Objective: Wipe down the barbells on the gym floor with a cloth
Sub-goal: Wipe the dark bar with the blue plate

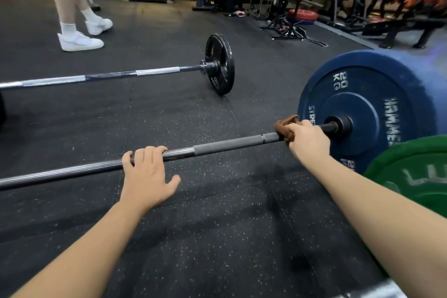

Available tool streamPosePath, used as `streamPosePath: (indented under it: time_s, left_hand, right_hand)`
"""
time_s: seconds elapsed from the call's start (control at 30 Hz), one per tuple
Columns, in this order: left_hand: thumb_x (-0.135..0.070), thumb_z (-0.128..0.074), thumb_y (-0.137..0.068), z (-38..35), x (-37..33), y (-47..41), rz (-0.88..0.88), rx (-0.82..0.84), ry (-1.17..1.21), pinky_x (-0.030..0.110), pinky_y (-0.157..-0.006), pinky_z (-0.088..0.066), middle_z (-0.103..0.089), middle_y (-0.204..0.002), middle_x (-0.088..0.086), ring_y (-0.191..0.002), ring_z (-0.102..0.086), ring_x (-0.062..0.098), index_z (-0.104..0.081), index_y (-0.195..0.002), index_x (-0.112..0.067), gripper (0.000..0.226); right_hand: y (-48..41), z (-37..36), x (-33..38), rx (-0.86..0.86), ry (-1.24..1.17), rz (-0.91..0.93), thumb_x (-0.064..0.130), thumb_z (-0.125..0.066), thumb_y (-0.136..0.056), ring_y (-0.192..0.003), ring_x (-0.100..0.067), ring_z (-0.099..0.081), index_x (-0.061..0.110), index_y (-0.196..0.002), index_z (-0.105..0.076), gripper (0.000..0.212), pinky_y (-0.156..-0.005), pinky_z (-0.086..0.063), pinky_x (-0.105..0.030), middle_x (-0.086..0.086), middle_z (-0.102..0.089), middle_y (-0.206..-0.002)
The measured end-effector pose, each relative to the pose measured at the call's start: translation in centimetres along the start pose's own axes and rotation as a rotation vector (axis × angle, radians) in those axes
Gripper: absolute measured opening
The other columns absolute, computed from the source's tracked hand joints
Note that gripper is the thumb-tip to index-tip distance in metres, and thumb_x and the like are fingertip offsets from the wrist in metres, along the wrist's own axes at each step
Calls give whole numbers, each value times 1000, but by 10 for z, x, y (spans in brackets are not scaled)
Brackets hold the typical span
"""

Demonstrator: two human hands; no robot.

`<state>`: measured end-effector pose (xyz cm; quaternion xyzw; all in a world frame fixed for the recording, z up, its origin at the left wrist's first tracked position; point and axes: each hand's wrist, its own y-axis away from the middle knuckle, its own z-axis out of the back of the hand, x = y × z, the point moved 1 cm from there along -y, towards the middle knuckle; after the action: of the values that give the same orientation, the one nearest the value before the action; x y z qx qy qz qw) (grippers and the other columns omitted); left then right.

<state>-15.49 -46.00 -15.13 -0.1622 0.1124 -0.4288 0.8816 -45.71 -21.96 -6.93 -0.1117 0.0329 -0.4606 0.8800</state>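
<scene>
Crumpled brown cloth (285, 126) on the grey steel barbell (229, 146), just beside its blue 20 kg plate (367, 109).
The right hand (308, 141) clasps cloth and shaft together; the left hand (147, 172) hooks fingers over mid-shaft, thumb spread. Open black speckled floor (217, 225) separates it from a second barbell (108, 77).

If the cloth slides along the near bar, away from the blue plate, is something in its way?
Only the left hand, whose fingers curl over the near bar further along. Between it and the cloth, gripped by the right hand, the bar is bare.
</scene>
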Motion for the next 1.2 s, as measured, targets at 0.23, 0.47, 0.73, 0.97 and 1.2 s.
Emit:
streamPosePath:
  time_s: [0.23, 0.47, 0.73, 0.97, 1.2]
  left_hand:
    - [-62, -43, -74, 2, 1, 0, 5, 27, -5, 63, -105, -31, -57, -114, 11, -106, -51, 35, -56, -126, -8, 76]
    - [-60, -42, -72, 4, 0, 0, -5, 31, -18, 62, -104, -31, -57, -113, 11, -104, -52, 34, -56, -125, -8, 75]
    - [-60, -43, -71, 4, -2, 0, -18, 26, -41, 65, -102, -34, -55, -110, 11, -101, -50, 34, -55, -123, -6, 76]
    - [-65, -41, -70, 7, 2, -4, -37, 99, -66, 63, -100, -34, -57, -110, 10, -101, -51, 34, -59, -125, -6, 83]
    - [-70, -29, -70, 9, 3, -5, -29, 163, -87, 60, -109, -27, -54, -121, 8, -111, -48, 33, -53, -138, -9, 94]
  right_hand:
    - [11, 1, 17, 33, -34, 247, 30, -64, -95, -107, -26, -58, 44, -132, -58, 40, -81, -53, -41, 1, -58, -121]
    - [3, 4, -13, 16, 51, -2, 25, -61, -96, -106, -34, -57, 36, -130, -62, 36, -74, -48, -39, -6, -56, -116]
    - [28, 8, 64, -4, 141, 234, 24, -58, -97, -106, -27, -54, 29, -123, -59, 26, -80, -48, -39, -3, -56, -116]
    - [14, 18, 41, 65, 167, 309, 27, -57, -99, -107, -23, -52, 42, -132, -54, 37, -78, -50, -37, 4, -54, -113]
    - [20, 17, 49, 21, 239, 174, 23, -54, -100, -108, -28, -54, 29, -122, -59, 24, -79, -50, -39, -2, -56, -116]
